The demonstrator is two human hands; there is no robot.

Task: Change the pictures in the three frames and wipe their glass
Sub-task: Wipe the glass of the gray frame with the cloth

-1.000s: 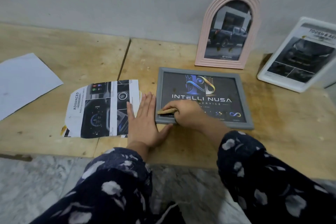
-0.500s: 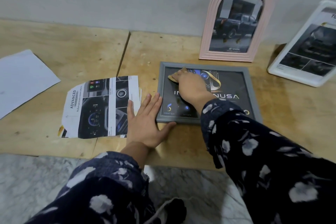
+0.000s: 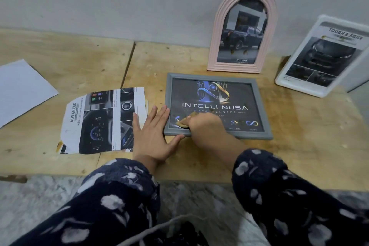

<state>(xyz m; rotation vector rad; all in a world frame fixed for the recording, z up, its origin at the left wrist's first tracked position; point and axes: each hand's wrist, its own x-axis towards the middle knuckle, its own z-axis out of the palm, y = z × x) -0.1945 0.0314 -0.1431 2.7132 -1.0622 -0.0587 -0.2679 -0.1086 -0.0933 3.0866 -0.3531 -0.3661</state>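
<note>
Wooden table (image 3: 299, 146): three frames (grey (image 3: 263, 114), pink (image 3: 215, 46), white (image 3: 299, 70)), two hands.

i see the grey frame (image 3: 218, 106) lying flat on the wooden board, glass up, with a dark picture reading "intelli nusa data service" inside it. a tan cloth (image 3: 184, 122) sits pressed on the glass at its near left corner. behind it, the pink arched frame (image 3: 242, 30) stands upright against the wall, holding a photo of a dark pickup truck. to the right, the white frame (image 3: 324, 57) leans back, tilted, showing a car page headed "tough & agile". left of the grey frame, a loose car brochure page (image 3: 103, 121) marked "advanced" lies flat, with another sheet's edge peeking from under it.
</note>
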